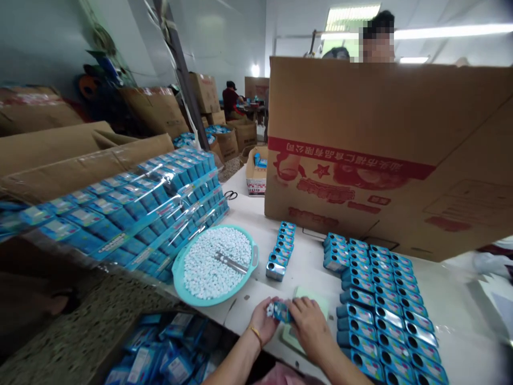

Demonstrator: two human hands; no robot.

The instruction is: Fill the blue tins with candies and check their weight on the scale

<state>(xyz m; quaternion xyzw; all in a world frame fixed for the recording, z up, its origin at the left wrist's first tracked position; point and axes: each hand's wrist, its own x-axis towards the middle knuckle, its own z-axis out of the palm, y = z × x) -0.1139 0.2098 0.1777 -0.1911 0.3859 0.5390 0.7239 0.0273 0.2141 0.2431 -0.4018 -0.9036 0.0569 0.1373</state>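
My right hand grips a small blue box, tilted on its side above the near edge of the table. Cupped at the box's left end, my left hand holds some small white pellets and wears a gold bracelet. Under my right hand lies a pale green, flat device, partly hidden. Left of my hands stands a turquoise basin full of white pellets, with a metal scoop lying on them. A short row of blue boxes stands just beyond my hands.
Several rows of blue boxes with round holes stand at right. A large carton blocks the far side; a person is behind it. Plastic-wrapped blue boxes are stacked at left, near scissors. More blue boxes lie below the table edge.
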